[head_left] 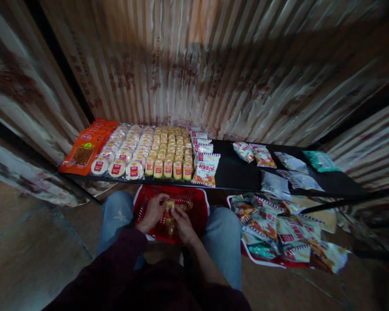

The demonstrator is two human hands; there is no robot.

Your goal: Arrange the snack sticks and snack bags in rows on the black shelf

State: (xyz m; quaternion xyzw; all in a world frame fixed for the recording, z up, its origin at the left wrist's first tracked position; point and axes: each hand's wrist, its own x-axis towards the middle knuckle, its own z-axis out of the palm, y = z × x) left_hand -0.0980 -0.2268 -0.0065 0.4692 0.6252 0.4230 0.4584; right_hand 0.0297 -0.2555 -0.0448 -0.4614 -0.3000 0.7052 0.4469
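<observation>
A small yellow wrapped snack packet [170, 206] is between my two hands, above a red plastic basket [198, 195]. My left hand [153, 212] has its fingers curled against the packet's left side. My right hand [183, 223] pinches the packet from the right. Part of the packet is hidden by the fingers. More yellow packets [188, 206] show dimly inside the basket. Similar yellow packets [168, 169] with red labels stand in rows on the black shelf [236, 175] just beyond my hands.
Left on the shelf are orange bags [83, 147] and round white packets [117, 167]. White snack bags [205, 169] form a row near the middle; loose clear bags [275, 183] and a green bag [320, 160] lie at right. A second basket [262, 260] overflows with snack bags. Curtains hang behind.
</observation>
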